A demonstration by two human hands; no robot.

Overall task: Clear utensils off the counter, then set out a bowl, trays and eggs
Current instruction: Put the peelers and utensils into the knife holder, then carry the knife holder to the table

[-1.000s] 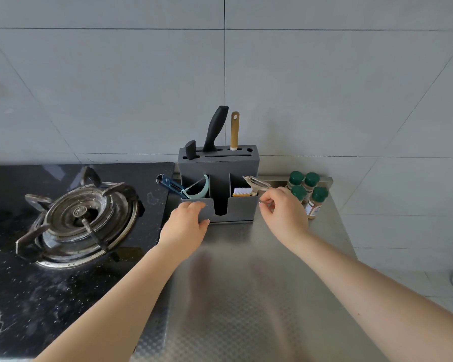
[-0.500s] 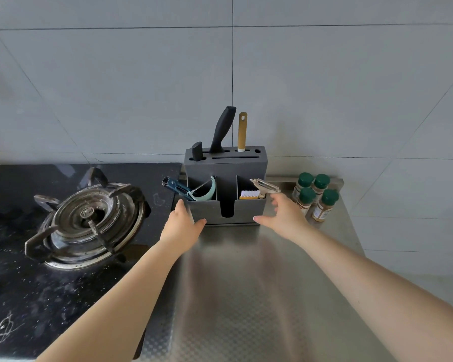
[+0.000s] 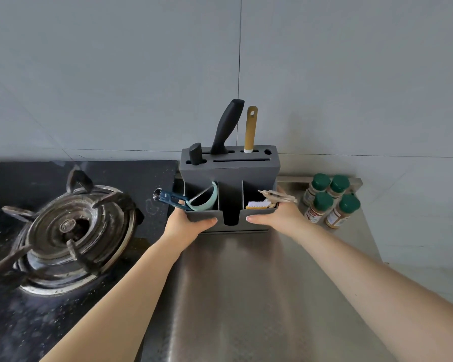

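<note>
Left hand (image 3: 186, 226): you grip the holder's (image 3: 230, 173) front left corner, thumb across its front face, fingers wrapped round the left side.
Right hand (image 3: 280, 218): you grip the front right corner, thumb lying along the front face, fingers curled round the right side.
Holder: grey, standing upright on the steel table (image 3: 246, 296), close to the tiled wall (image 3: 115, 74), between the stove (image 3: 71, 231) and the spice jars (image 3: 330, 199).
Top slots: a tall black handle (image 3: 226, 126), a short black handle (image 3: 195, 154) and a yellow handle (image 3: 250, 129) stick up from the holder's back block.
Left compartment: a blue tool (image 3: 168, 196) pokes out over the left edge; a mint-green curved tool (image 3: 207, 199) leans inside.
Right compartment: a small brush (image 3: 258, 204) with white bristles lies in it; a pale peeler (image 3: 275, 195) rests over the right rim, just above your right hand.
Spice jars: four, green caps, grouped just right of the holder.
Stove: black top with one burner, left of the table.
</note>
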